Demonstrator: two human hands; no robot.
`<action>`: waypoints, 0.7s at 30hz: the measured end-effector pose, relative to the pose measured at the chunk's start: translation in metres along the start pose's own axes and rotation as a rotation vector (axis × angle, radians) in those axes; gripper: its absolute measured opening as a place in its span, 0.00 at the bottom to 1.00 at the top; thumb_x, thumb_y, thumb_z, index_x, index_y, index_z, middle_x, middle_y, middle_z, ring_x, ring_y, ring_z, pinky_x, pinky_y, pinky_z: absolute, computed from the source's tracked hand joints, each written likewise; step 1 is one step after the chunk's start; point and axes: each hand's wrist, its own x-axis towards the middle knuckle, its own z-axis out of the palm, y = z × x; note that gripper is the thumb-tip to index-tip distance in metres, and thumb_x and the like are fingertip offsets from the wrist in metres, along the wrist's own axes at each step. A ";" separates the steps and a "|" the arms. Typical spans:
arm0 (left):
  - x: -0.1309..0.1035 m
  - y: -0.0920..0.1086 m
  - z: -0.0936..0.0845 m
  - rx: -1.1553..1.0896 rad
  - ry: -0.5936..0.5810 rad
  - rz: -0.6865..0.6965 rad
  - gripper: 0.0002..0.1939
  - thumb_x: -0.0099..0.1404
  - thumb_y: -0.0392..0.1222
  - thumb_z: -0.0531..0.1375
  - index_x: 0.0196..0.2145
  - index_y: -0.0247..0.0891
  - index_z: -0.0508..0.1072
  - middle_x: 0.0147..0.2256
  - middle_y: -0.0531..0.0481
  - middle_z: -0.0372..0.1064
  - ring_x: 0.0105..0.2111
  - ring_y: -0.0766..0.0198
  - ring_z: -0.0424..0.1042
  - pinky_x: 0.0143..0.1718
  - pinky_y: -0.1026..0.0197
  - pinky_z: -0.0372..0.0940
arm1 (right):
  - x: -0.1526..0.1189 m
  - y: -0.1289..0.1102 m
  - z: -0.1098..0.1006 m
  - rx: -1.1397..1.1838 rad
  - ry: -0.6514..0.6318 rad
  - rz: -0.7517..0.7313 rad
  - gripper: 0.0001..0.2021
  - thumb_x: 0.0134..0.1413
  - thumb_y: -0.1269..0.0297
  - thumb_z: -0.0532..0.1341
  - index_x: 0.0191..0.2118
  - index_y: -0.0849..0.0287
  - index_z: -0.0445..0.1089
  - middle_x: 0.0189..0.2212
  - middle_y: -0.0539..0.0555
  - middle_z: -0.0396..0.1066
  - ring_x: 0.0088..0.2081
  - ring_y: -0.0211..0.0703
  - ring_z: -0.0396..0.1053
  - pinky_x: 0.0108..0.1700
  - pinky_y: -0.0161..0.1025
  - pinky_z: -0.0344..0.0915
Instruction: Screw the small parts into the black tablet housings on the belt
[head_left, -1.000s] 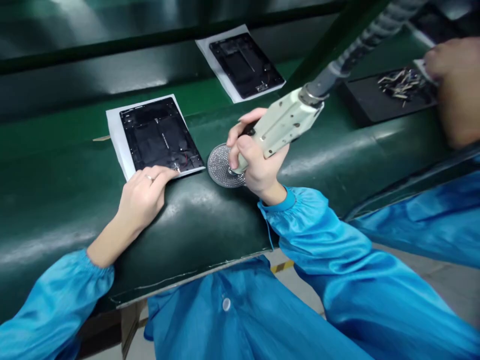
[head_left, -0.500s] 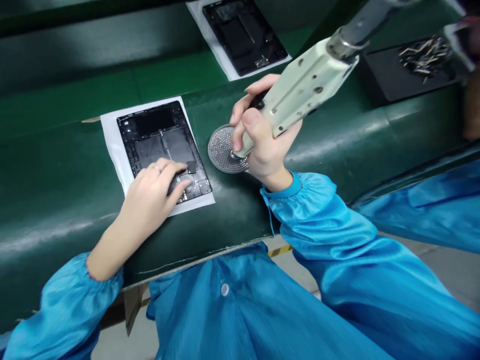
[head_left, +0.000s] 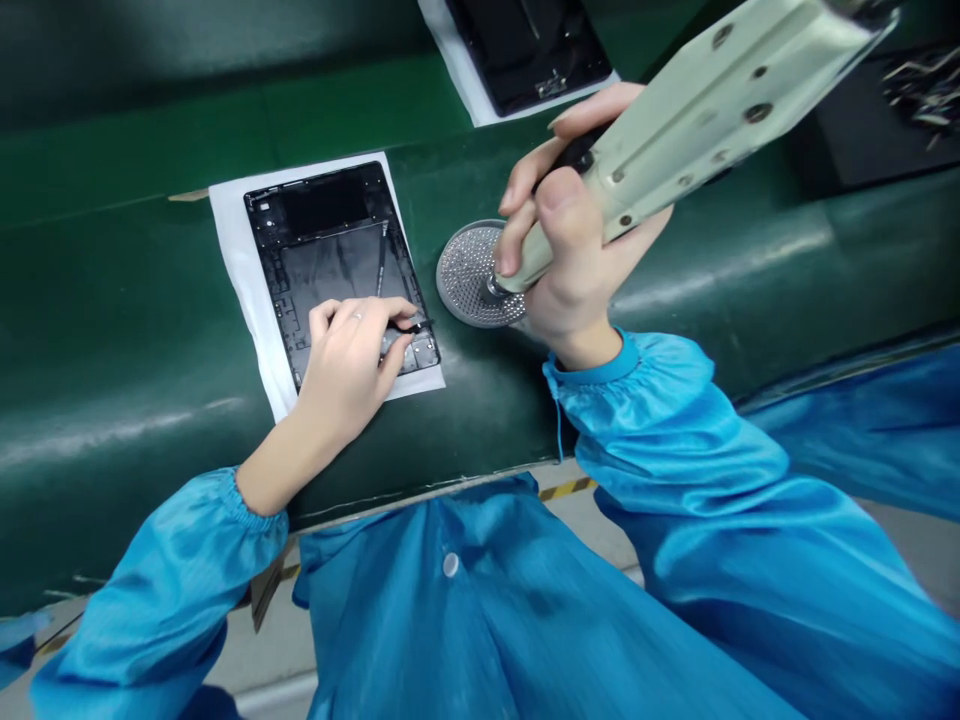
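An open tablet housing [head_left: 330, 262], black inside, lies on a white sheet [head_left: 236, 235]. Over its near right corner is my left hand [head_left: 351, 350], thumb and index finger pinched on a small black flex cable [head_left: 415, 327]. A thin strip runs up from near the fingers across the housing. My right hand [head_left: 581, 240] is wrapped around a pale green electric screwdriver [head_left: 690, 120], tilted with its tip down at a round metal plate full of small holes [head_left: 466, 270]. Whether a screw sits on the tip cannot be made out.
Another tablet housing [head_left: 529, 50] rests on a white sheet at the back. To the far right, a black tray [head_left: 840, 130] holds a heap of small strips [head_left: 926, 90]. All stand on a green bench [head_left: 135, 330] with a rounded front.
My left thumb and finger have closed on the black flex cable, and its strip has shifted right across the housing. The screwdriver stays over the holed plate. The view has shifted somewhat.
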 end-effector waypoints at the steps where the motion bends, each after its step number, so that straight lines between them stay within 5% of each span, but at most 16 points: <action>1: 0.000 0.002 -0.001 -0.011 0.004 0.008 0.09 0.79 0.34 0.61 0.54 0.44 0.75 0.48 0.47 0.83 0.52 0.50 0.80 0.63 0.43 0.61 | 0.000 0.001 0.000 0.009 -0.002 -0.017 0.19 0.65 0.43 0.73 0.51 0.46 0.74 0.30 0.44 0.72 0.15 0.26 0.54 0.13 0.33 0.47; 8: -0.001 0.010 -0.006 -0.183 -0.029 0.050 0.06 0.82 0.37 0.59 0.51 0.43 0.75 0.52 0.50 0.83 0.54 0.55 0.80 0.63 0.49 0.62 | 0.001 -0.009 0.001 -0.052 0.003 0.047 0.22 0.63 0.37 0.73 0.50 0.46 0.72 0.31 0.44 0.71 0.17 0.28 0.55 0.14 0.33 0.51; 16: -0.005 0.007 -0.003 -0.117 -0.122 0.126 0.16 0.85 0.37 0.54 0.57 0.48 0.80 0.50 0.47 0.80 0.50 0.55 0.78 0.52 0.48 0.59 | -0.001 -0.008 0.001 -0.096 0.027 0.020 0.22 0.65 0.37 0.72 0.50 0.46 0.73 0.33 0.46 0.69 0.21 0.31 0.58 0.15 0.34 0.53; 21: -0.005 0.005 0.000 -0.109 -0.102 0.120 0.07 0.84 0.40 0.61 0.54 0.44 0.79 0.48 0.50 0.83 0.46 0.57 0.79 0.52 0.48 0.56 | 0.000 -0.005 -0.005 -0.204 0.007 0.016 0.26 0.64 0.31 0.69 0.51 0.47 0.71 0.36 0.48 0.70 0.22 0.31 0.59 0.15 0.34 0.54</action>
